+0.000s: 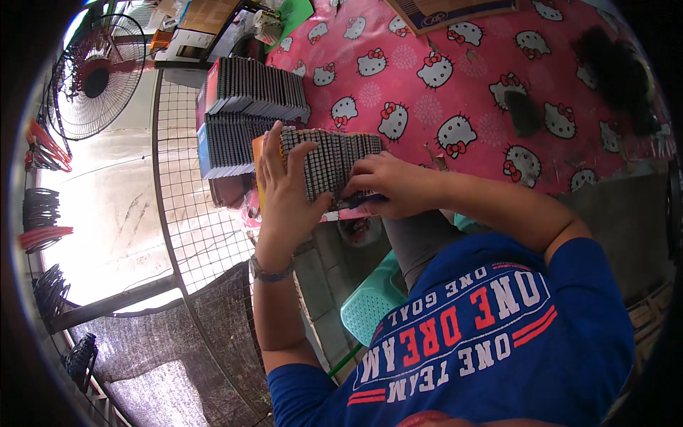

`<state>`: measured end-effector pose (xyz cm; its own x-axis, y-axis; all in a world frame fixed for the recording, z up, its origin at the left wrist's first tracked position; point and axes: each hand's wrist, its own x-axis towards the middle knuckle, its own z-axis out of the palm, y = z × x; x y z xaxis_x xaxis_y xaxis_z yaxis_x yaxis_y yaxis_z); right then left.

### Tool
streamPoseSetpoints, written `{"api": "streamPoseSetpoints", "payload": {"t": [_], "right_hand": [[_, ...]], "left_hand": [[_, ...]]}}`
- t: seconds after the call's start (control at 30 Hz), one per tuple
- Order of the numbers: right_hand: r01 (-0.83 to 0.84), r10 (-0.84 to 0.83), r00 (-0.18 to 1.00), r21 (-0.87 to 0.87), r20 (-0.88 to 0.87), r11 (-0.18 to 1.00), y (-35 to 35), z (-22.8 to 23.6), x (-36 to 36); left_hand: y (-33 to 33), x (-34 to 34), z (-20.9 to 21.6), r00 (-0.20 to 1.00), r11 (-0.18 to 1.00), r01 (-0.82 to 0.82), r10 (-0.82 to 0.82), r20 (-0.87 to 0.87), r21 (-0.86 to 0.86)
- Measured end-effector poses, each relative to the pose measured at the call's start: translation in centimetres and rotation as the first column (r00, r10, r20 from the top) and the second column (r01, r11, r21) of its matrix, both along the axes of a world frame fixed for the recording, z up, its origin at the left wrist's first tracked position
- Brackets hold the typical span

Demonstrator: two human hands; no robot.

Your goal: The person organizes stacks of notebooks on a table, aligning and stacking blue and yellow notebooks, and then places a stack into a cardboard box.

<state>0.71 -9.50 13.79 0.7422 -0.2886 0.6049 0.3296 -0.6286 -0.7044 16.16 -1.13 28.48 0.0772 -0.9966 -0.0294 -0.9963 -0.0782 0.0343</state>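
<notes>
Straight ahead, a row of spiral-bound notebooks (329, 162) stands packed at the near edge of a table, binding coils facing up and an orange cover at the left end. My left hand (283, 181) rests on that end, fingers spread and thumb reaching over the coils. At the row's near right side is my right hand (391, 183), its fingers curled closed. Something slim and dark blue (368, 200) shows under those fingers; its kind cannot be made out. Behind my left hand stand two more rows of spiral-bound notebooks (238, 135).
A pink cartoon-print cover (405, 64) lies over the table, with a cardboard box (455, 13) at its far edge. Left are a wire grid (192, 213) and a standing fan (97, 82). A green plastic stool (370, 299) is below the table's near edge.
</notes>
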Motion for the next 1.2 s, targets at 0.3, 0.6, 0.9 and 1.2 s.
{"api": "streamPoseSetpoints", "payload": {"t": [0.3, 0.6, 0.9, 1.2], "right_hand": [[-0.005, 0.006, 0.999, 0.020, -0.037, 1.000, -0.3, -0.4, -0.4], [-0.294, 0.562, 0.770, 0.614, -0.301, 0.732, -1.4, -0.7, 0.7], [-0.326, 0.404, 0.906, 0.407, -0.121, 0.853, -1.5, -2.4, 1.2], [-0.118, 0.129, 0.985, 0.099, -0.114, 0.988, -0.7, -3.1, -0.2]], "left_hand": [[-0.1, -0.4, -0.1, 1.000, 1.000, 0.005, -0.005, 0.011, 0.004], [-0.1, -0.3, -0.4, 0.997, 1.000, 0.020, -0.020, 0.069, 0.003], [-0.3, -0.3, -0.2, 0.997, 1.000, 0.028, -0.029, 0.069, 0.012], [-0.2, -0.2, -0.3, 0.997, 0.999, 0.021, -0.023, 0.070, 0.025]]}}
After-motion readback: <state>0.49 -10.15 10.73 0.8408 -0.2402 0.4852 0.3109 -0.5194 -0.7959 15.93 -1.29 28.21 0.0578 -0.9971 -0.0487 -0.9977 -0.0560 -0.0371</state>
